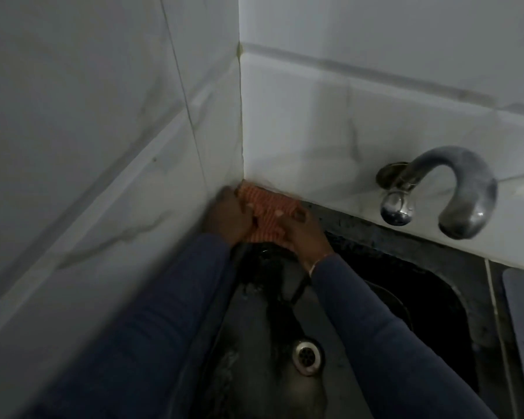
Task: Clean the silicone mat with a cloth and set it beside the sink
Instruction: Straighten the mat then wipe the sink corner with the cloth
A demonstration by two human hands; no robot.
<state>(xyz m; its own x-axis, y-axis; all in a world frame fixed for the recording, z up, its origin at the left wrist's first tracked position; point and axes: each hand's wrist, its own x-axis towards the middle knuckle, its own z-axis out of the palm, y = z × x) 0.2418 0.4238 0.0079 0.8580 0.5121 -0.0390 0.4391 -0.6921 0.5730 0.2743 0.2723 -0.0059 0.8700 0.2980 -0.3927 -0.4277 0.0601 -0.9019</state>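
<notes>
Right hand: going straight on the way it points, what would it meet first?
The right hand grips the orange striped cloth; pushed on, it would likely press that into the tiled corner, though depth is unclear.

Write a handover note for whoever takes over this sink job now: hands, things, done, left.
Left hand grips the cloth at its left end.
Right hand grips its right end.
Cloth: bunched at the sink back-left corner, against the wall.
Mat: probably the dark shape under the cloth; too dim to be sure.
Done: unclear how much is wiped.
Left: finish wiping, set mat beside the sink.
</notes>
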